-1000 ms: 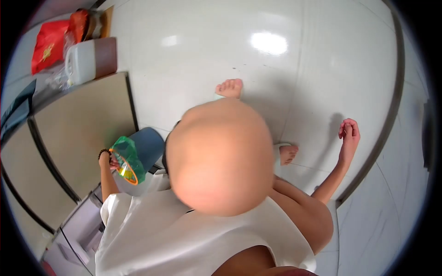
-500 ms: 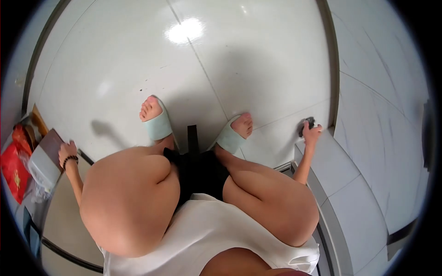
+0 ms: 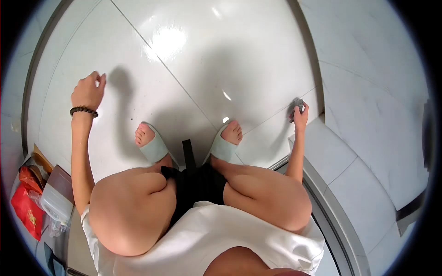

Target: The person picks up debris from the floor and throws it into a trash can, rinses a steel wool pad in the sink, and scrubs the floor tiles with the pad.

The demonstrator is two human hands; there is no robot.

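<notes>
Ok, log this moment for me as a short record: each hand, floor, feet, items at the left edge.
Left hand: loosely curled above the floor, no object visible in it
Left wrist: dark beaded bracelet
Right hand: gripping a dark grey wad, material unclear
Floor: pale, glossy tiles with visible seams
Feet: pale open-toed slippers
Left edge: red bag beside a pale plastic container

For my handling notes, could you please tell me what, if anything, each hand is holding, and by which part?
The right hand holds a grey wad, seemingly by the side nearest the palm; the left hand appears empty.
</notes>
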